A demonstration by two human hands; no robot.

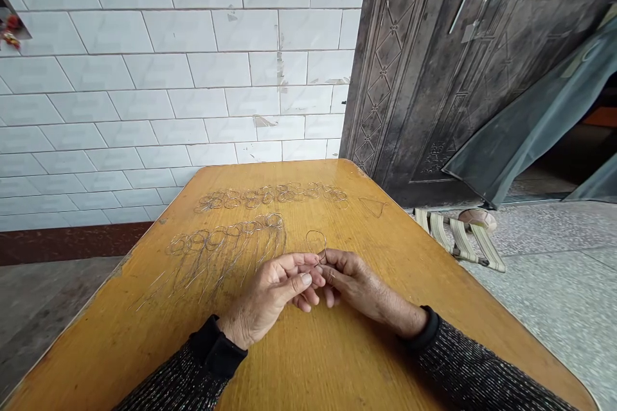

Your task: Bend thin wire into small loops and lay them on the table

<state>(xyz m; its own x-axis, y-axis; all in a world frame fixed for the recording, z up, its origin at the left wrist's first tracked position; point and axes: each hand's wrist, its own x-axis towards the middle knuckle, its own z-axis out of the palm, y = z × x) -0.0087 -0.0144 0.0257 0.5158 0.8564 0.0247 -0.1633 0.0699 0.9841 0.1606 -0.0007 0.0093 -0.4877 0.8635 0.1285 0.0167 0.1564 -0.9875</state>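
Note:
A thin wire loop (316, 232) stands up from between my two hands, above the wooden table (308, 359). Thumb and forefinger of my right hand (354, 277) pinch the loop's lower right side. My left hand (284, 286) meets it there, its fingers closed around the wire's lower end, which the fingertips partly hide. Left of my hands lies a row of looped wires (222, 237) with long straight tails. Farther back, a second row of coiled wire rings (270, 196) runs across the table.
A bent triangular wire (373, 207) lies near the table's right edge. White tiled wall (193, 70) rises behind the table. A dark carved door (414, 77) with a grey curtain (535, 115) stands at right. On the floor there is a striped strap seat (463, 237).

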